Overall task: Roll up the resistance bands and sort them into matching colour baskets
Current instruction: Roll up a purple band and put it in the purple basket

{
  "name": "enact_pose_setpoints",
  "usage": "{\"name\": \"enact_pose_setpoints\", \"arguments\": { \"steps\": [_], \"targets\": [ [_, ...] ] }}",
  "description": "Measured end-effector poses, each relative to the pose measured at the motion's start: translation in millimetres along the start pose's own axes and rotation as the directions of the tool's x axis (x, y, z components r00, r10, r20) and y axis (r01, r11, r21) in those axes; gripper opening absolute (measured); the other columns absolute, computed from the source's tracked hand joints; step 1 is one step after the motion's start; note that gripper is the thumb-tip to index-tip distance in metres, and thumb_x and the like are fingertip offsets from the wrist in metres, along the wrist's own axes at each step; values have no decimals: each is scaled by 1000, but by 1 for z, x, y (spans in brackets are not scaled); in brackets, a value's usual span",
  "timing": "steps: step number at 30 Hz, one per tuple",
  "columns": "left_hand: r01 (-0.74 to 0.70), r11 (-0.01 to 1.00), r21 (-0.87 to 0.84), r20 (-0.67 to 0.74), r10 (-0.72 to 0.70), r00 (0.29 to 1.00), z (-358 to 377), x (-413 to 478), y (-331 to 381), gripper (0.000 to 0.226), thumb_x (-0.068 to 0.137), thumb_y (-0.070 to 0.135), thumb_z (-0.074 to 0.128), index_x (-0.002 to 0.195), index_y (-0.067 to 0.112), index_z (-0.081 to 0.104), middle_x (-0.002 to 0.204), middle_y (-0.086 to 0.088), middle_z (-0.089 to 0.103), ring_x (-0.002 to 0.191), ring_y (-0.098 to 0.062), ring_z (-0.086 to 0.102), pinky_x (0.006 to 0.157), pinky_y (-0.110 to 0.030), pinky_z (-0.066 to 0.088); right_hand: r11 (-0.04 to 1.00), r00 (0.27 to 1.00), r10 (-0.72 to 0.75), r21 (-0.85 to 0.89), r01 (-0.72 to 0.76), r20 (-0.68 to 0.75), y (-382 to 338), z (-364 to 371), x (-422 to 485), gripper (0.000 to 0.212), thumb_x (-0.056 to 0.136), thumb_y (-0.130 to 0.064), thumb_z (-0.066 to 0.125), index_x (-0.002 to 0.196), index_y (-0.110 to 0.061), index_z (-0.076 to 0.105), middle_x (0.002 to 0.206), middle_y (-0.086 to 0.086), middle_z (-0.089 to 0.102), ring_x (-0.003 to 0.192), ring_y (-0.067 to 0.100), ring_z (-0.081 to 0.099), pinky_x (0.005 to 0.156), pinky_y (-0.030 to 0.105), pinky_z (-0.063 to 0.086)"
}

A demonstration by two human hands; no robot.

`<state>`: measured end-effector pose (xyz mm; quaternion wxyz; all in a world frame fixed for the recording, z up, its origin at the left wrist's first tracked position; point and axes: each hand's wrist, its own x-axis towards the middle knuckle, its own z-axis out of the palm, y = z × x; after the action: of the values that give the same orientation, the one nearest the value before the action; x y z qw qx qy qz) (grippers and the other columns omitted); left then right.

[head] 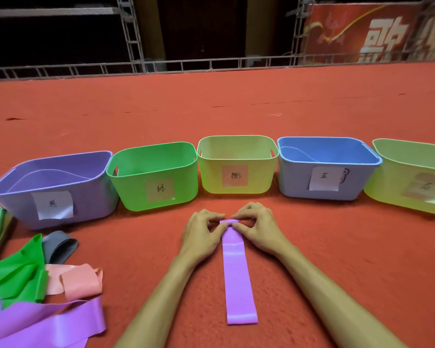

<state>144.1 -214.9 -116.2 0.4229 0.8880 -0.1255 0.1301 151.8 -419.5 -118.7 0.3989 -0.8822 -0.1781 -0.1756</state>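
Red carpet (312,247) covers the floor beneath my hands, running back to a metal truss rail (211,63) and a red banner (377,33). My left hand (201,233) and right hand (258,228) both pinch the rolled far end of the purple band (238,280), whose flat length trails back between my forearms. Baskets (236,172) stand just beyond my hands, the purple basket (93,197) off left of my left hand.
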Motion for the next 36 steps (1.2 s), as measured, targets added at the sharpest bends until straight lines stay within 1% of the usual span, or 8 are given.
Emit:
{"name": "enact_pose_setpoints", "arguments": {
  "steps": [5, 9, 12, 16, 20, 23, 29, 36],
  "targets": [
    [8, 998, 68, 7, -9, 1000, 4, 3, -9, 11, 90, 46, 74, 96, 37, 77, 94, 20, 64, 92, -1, 59, 78, -27, 49, 999, 1000, 24, 42, -24, -7, 1, 2, 1, 20, 80, -22, 84, 99, -25, 84, 94, -9, 74, 87, 1, 64, 79, 6, 40],
    [2, 998, 59, 2, -2, 1000, 4, 4, -7, 8, 88, 44, 76, 93, 37, 77, 91, 20, 64, 87, -1, 59, 73, -26, 46, 989, 995, 99, 106, -98, -5, -3, 1, 3, 17, 85, -23, 80, 101, -19, 83, 93, -10, 77, 83, -5, 65, 75, 7, 44],
    [10, 999, 45, -4, -10, 1000, 2, 1, -3, 5, 88, 41, 78, 92, 39, 77, 90, 20, 66, 84, 0, 58, 70, -26, 43, 995, 997, 82, 61, -83, 13, -5, 0, 4, 6, 88, -21, 78, 91, -22, 83, 90, -9, 77, 83, -3, 63, 74, 6, 41],
    [30, 998, 54, 17, -31, 999, 0, 1, 0, 8, 87, 44, 76, 95, 42, 76, 87, 22, 69, 80, 1, 58, 66, -27, 42, 994, 995, 101, 35, -102, 24, -3, 0, 2, 4, 88, -25, 78, 88, -25, 82, 89, -12, 75, 87, 3, 62, 77, 11, 42],
    [29, 998, 64, 40, -32, 999, 0, -1, 4, 20, 91, 48, 72, 108, 39, 77, 98, 20, 70, 90, -5, 60, 79, -31, 49, 994, 994, 100, 38, -102, 34, -1, 2, 2, 7, 87, -31, 76, 89, -25, 81, 91, -13, 75, 88, 6, 64, 79, 19, 46],
    [22, 995, 96, 51, -26, 998, 1, -1, 4, 14, 93, 47, 71, 99, 37, 78, 98, 16, 67, 95, -6, 59, 81, -31, 48, 994, 994, 100, 41, -102, 41, -1, 1, 1, 5, 87, -30, 77, 89, -27, 80, 90, -13, 75, 88, 7, 65, 80, 23, 48],
    [38, 999, -20, 60, -37, 997, -2, -2, 7, 7, 92, 42, 73, 91, 35, 76, 76, 21, 68, 67, 1, 55, 63, -22, 37, 993, 992, 116, 12, -117, 41, -6, 1, 0, 22, 89, -45, 65, 95, -29, 78, 92, -13, 75, 90, 9, 63, 83, 31, 51],
    [62, 997, -41, 72, -59, 996, -3, -3, 5, 15, 91, 47, 72, 103, 38, 73, 82, 19, 71, 68, 3, 56, 66, -24, 40, 992, 992, 109, 51, -113, 71, -5, 1, -1, 27, 88, -51, 61, 90, -28, 74, 82, -13, 74, 77, 9, 64, 77, 44, 54]
  ]
}}
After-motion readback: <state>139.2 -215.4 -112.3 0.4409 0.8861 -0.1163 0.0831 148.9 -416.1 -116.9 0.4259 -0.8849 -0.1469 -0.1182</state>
